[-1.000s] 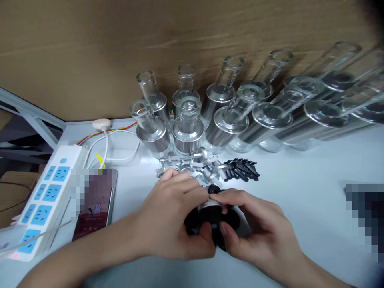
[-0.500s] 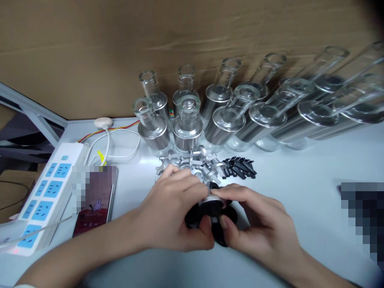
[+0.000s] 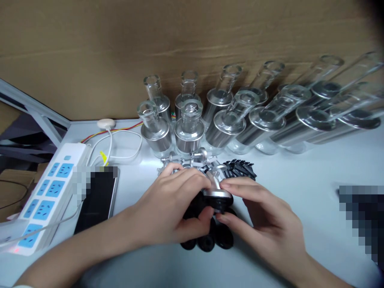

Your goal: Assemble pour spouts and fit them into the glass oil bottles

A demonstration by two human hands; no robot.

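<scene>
Between my two hands is a bottle spout (image 3: 218,193) with a silver disc and stem over a black ribbed base. My left hand (image 3: 175,202) is closed on its left side, thumb low by the base. My right hand (image 3: 267,208) pinches it from the right, fingertips by the silver stem and thumb under the black base. Below and behind the hands lie several round black parts (image 3: 207,242), partly hidden. Just beyond my fingers is a heap of silver spout parts (image 3: 200,155), with a pile of slim black pieces (image 3: 241,169) beside it.
Glass bottles with steel sleeves (image 3: 189,134) stand in two rows before a cardboard wall (image 3: 168,36). On the left are a white power strip (image 3: 49,192), a phone (image 3: 97,200) and a white cable (image 3: 141,140). A pixelated dark area (image 3: 364,212) is at right.
The spout has tilted so its silver stem points up and the black base faces down. My right thumb has shifted under it. More black round parts show below, and the phone screen has gone dark.
</scene>
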